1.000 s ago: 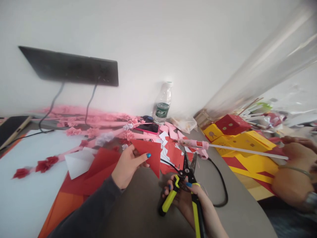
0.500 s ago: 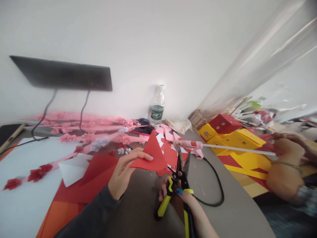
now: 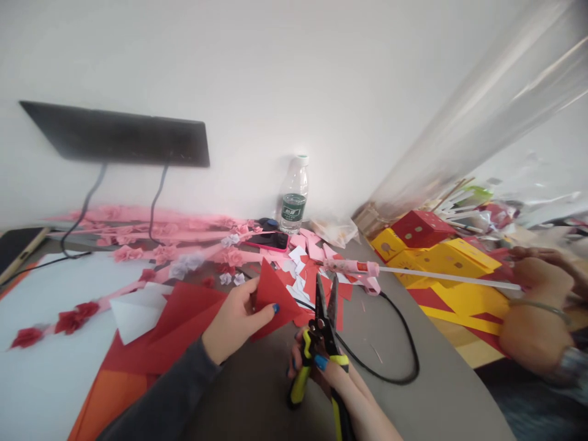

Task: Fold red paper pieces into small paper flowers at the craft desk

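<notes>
Between the thumb and fingers of my left hand (image 3: 241,318) is a folded red paper triangle (image 3: 275,301), its tip pointing up. My right hand (image 3: 328,370) is wrapped around the black and yellow-green handles of a pair of pliers-like shears (image 3: 325,324). The shears' dark jaws point up and stand a little apart, just right of the paper and not touching it. Behind the jaws lie red and white paper scraps (image 3: 301,285). A pink glue gun (image 3: 351,267) with a long white glue stick (image 3: 441,277) rests behind and to the right.
A water bottle (image 3: 294,199) stands by the wall. Pink strips with paper flowers (image 3: 133,252) and red paper sheets (image 3: 184,312) lie left. The glue gun's black cable (image 3: 416,349) loops at right. Beyond are yellow and red paper boxes (image 3: 422,229) and another person's arm (image 3: 533,324).
The red triangle has been tilted and turned in my left hand, its tip moving left and down. The shears have shifted slightly left, and their jaws are closer together.
</notes>
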The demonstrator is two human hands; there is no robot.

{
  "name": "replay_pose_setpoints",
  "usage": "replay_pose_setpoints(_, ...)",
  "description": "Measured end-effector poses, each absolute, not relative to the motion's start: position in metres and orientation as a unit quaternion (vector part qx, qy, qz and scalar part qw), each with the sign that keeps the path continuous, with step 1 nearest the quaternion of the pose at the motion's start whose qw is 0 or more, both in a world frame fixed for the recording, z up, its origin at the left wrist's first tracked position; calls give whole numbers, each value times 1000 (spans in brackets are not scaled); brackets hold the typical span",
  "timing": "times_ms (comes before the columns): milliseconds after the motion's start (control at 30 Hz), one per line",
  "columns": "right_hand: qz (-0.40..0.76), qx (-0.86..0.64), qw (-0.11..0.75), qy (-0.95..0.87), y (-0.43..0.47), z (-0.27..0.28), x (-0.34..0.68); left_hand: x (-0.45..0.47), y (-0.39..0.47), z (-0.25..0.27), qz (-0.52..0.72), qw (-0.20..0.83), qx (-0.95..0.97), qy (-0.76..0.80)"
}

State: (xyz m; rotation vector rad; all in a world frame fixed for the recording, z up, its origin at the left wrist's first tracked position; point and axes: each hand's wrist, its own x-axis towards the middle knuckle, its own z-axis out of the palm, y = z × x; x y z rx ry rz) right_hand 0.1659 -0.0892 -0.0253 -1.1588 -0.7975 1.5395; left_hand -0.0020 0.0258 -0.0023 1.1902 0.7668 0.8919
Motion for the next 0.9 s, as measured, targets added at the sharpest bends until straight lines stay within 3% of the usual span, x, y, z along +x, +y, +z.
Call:
replay_pose_setpoints(167, 634, -498, 477, -351, -84, -24, 165, -3, 23, -5, 397, 701, 476, 354)
replay_pose_setpoints(333, 617, -520, 472, -356, -87, -24, 163, -5, 24, -12, 419, 634, 505, 408)
replay_pose_setpoints(667, 562, -619, 400, -376, -87, -4, 163, -3, 20, 4, 350, 668, 568, 331)
replay_pose_setpoints(900, 529, -657, 349, -408, -92, 5, 160, 1, 13, -4, 352, 593, 621, 373)
